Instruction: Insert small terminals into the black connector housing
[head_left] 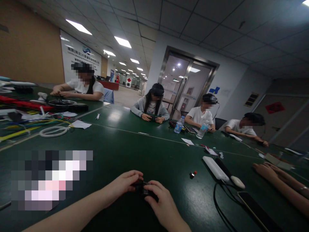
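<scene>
A small black object (pixel 144 190) is held between the left hand (pixel 129 182) and the right hand (pixel 160 199), just above or on the green table (pixel 108 161), at the lower middle of the view; whether the tabletop is touched by it cannot be told. Its left end is gripped by the fingers of the left hand, which are curled and nearly closed around it. Its right side is held by the right hand, with the thumb and fingers bent and parted only by the object's width. The object's details are too dark to be made out. To the right, a tiny dark piece with a red part (pixel 192 175) is seen lying on the table, well apart from the hands. Farther right, a white power strip (pixel 215 168) is laid beside a black item (pixel 223 167), with a white mouse-shaped object (pixel 238 182) near their lower ends. A dark phone-like slab (pixel 259 209) and black cables (pixel 217 206) are placed nearer the camera. At the right edge, another person's forearms (pixel 285 183) are rested on the table. Across it, two water bottles (pixel 179 125) are stood upright, and four people in headsets are seated.
</scene>
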Demonstrator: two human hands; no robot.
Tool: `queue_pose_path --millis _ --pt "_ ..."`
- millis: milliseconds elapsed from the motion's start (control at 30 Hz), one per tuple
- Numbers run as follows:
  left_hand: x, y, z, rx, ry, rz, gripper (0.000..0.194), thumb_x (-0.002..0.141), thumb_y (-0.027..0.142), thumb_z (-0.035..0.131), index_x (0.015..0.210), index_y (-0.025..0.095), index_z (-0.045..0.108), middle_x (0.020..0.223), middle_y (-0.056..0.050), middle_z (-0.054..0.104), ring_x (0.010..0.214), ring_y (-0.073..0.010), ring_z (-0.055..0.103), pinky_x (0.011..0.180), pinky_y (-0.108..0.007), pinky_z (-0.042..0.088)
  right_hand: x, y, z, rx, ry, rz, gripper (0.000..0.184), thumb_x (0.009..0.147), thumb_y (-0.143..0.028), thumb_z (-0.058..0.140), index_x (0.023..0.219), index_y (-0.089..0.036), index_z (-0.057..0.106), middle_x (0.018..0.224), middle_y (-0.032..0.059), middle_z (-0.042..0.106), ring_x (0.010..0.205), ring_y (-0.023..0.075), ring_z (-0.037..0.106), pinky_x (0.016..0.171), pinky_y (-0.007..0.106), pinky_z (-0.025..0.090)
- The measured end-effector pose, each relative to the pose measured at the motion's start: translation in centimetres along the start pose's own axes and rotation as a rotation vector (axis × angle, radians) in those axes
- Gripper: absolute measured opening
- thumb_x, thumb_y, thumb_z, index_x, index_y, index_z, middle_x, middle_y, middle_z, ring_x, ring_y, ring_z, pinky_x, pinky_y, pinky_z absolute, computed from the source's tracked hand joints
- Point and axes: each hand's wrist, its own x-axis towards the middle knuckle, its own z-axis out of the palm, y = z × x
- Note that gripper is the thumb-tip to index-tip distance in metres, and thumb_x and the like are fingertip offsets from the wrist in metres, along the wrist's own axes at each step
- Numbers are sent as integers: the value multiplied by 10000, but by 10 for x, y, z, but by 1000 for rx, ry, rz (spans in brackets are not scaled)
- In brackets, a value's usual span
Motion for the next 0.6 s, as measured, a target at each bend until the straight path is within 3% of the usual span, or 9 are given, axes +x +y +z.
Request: queue_pose_path --millis 67,233,433,600 --pt "-3 5 -6 278 51 91 386 730 393 585 1058 192 554 1069 -62 553 1054 -251 457 894 -366 322 1 5 0 16 27 31 298 661 -188 592 907 -346 649 1094 -11 578 1041 231 488 923 368 323" --pt "-11 5 -7 694 -46 235 518 652 282 665 1147 228 519 1132 -60 501 1058 -262 430 918 -355 291 2 9 -1 24 54 30 352 630 -157 614 925 -348 641 1050 1 604 1023 232 497 928 390 311" --pt "-5 -3 -7 817 -18 317 401 689 271 625 1084 260 554 1030 -37 538 981 -241 449 849 -340 321 1 6 -2 83 80 8 363 612 -154 631 938 -312 637 1038 11 610 1007 222 516 914 375 336" --pt "-7 -1 -6 825 -13 301 370 682 272 629 1046 255 562 990 -30 542 945 -237 456 806 -328 332 1 10 -1 128 114 68 393 610 -168 634 977 -307 622 1011 9 628 978 229 535 895 377 354"
